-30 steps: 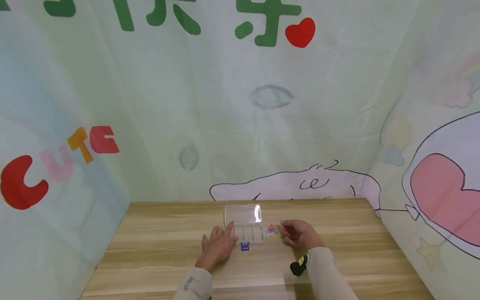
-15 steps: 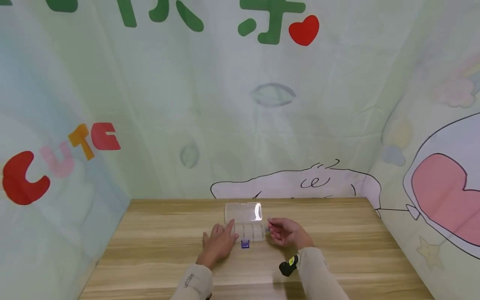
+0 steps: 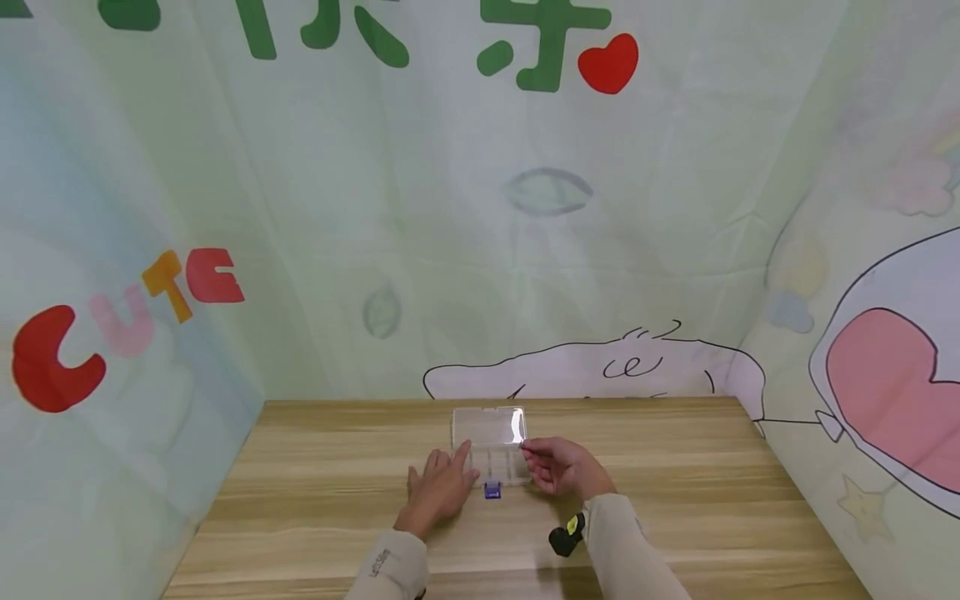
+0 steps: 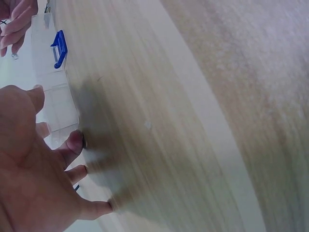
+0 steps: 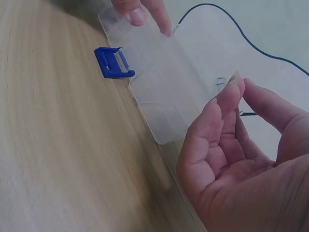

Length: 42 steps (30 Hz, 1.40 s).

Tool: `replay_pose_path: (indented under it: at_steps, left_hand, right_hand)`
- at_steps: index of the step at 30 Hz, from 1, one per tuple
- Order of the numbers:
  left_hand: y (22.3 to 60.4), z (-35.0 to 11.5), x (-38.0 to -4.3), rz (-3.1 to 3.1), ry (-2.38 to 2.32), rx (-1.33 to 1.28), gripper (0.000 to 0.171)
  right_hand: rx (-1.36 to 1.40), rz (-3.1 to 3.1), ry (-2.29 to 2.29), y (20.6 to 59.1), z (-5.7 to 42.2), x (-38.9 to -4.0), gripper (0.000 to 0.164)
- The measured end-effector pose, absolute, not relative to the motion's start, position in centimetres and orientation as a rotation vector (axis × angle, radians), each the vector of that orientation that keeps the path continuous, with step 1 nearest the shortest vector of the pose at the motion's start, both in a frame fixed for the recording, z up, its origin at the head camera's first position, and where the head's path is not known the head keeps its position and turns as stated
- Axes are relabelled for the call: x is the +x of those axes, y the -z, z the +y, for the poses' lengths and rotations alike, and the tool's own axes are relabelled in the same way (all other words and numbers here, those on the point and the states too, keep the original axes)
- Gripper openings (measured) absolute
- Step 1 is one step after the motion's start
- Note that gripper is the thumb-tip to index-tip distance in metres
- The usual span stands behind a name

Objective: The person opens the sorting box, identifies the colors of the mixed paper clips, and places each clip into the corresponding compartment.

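Observation:
A clear plastic compartment box [image 3: 510, 482] lies on the table with its lid [image 3: 487, 427] raised at the back and a blue latch [image 3: 492, 490] at its front. My left hand [image 3: 441, 487] rests at the box's left side, fingers spread and fairly straight; in the left wrist view its fingertips [image 4: 75, 140] are along the box edge. Over the box's right end, my right hand [image 3: 566, 467] pinches with thumb and forefinger. At those fingertips a small wire paper clip [image 5: 220, 82] shows in the right wrist view. The other fingers of that hand are curled inward.
The wooden table [image 3: 337, 517] reaches to printed cloth walls [image 3: 450, 208] at the back and sides. A black wrist camera [image 3: 566, 537] juts from the right sleeve just above the table. Behind the box, a dark line [image 5: 231, 21] curves across the pale cloth.
My right hand has moved left from the small pile of coloured paper clips to the box's right end, and the pile is now hidden behind it. My left hand has stayed in place.

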State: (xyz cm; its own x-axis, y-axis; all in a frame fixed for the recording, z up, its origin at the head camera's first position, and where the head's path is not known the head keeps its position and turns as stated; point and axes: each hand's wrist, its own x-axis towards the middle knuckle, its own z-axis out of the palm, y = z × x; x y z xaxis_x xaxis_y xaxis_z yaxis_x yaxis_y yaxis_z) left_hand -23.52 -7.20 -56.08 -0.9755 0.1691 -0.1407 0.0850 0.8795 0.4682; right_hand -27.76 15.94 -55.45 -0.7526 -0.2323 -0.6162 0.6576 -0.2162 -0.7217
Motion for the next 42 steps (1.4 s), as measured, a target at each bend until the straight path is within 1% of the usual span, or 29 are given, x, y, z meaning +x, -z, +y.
replay_pose_path:
  at_steps: [15, 24, 31, 34, 37, 42]
  left_hand:
    - [56.2, -7.0, -23.8, 2.873, -0.685, 0.174, 0.055]
    - [56.5, -7.0, -23.9, 2.851, -0.7, 0.144, 0.056]
    - [56.7, -7.0, -23.8, 2.854, -0.715, 0.146, 0.056]
    - [56.8, -7.0, -23.9, 2.851, -0.713, 0.15, 0.056]
    - [56.8, -7.1, -23.9, 2.849, -0.727, 0.149, 0.056]
    - [56.6, -7.1, -24.0, 2.845, -0.734, 0.148, 0.056]
  right_hand:
    - [0.506, 1.492, 2.026, 55.2, 16.4, -27.7, 0.027]
    - [0.536, 1.443, 2.058, 55.6, 18.3, -27.5, 0.025]
    - [0.562, 1.499, 2.056, 55.5, 20.8, -27.3, 0.016]
    - [0.596, 1.579, 2.03, 55.4, 22.0, -27.1, 0.015]
    - [0.639, 1.617, 2.022, 55.3, 23.0, -26.9, 0.019]
    - [0.671, 1.606, 2.029, 55.1, 24.2, -26.5, 0.036]
